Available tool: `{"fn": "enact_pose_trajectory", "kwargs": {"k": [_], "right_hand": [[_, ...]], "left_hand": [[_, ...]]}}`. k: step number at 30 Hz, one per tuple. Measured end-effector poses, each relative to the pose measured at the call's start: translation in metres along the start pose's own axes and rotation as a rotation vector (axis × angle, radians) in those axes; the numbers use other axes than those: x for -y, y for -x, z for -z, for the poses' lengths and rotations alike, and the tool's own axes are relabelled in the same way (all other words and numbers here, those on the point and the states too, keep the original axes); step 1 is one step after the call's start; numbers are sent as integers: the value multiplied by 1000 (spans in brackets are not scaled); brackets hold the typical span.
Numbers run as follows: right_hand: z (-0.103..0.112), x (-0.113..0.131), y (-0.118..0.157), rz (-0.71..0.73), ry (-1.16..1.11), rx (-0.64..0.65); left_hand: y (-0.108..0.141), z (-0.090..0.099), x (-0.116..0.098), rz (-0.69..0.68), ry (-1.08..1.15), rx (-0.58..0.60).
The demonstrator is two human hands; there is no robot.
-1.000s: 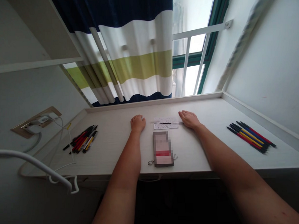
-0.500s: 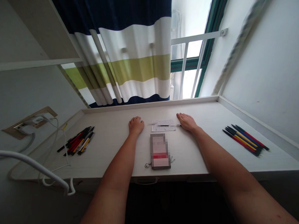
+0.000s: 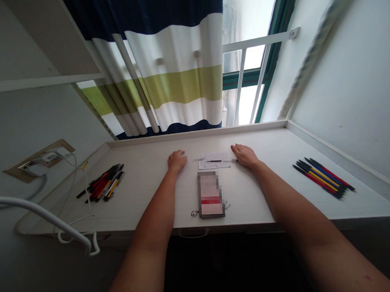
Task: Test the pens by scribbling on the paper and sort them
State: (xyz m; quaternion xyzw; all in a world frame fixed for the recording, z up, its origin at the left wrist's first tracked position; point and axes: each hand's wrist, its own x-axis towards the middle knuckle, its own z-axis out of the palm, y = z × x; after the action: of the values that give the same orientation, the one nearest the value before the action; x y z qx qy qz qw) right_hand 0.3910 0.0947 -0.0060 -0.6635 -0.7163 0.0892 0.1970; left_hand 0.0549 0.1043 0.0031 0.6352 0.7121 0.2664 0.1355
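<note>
The left hand (image 3: 177, 160) and right hand (image 3: 245, 156) lie flat on the pale laminate bench (image 3: 272, 149), fingers loosely apart and empty, either side of a slim black pen (image 3: 217, 161) (on a white handwritten paper slip (image 3: 214, 164)).

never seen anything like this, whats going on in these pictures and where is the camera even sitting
These are a person's own bare arms, seen from a camera worn on their head that looks forward and down. All three pictures come from that camera. The left hand and right hand rest on a white desk, holding nothing. Between them lies a sheet of paper covered in small marks, with a pen on it. Nearer the person is a pixelated rectangular packet, too blurred to identify. A loose bundle of pens lies to the left, and a tidy row of pens to the right.
</note>
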Motion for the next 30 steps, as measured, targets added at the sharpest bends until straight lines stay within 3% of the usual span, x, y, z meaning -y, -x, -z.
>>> {"fn": "enact_pose_trajectory", "kwargs": {"k": [6, 9, 12, 18, 30], "right_hand": [[0, 6, -3, 38, -86, -143], [4, 23, 2, 216, -151, -218], [4, 41, 9, 407, -166, -169], [-4, 55, 15, 498, -117, -36], [-3, 60, 13, 446, -75, -3]], "left_hand": [[6, 3, -3, -172, 161, -151], [15, 5, -15, -374, 145, -149], [23, 2, -25, -475, 64, -68], [27, -4, -28, -516, -58, 63], [21, -14, -32, -426, -30, 90]]}}
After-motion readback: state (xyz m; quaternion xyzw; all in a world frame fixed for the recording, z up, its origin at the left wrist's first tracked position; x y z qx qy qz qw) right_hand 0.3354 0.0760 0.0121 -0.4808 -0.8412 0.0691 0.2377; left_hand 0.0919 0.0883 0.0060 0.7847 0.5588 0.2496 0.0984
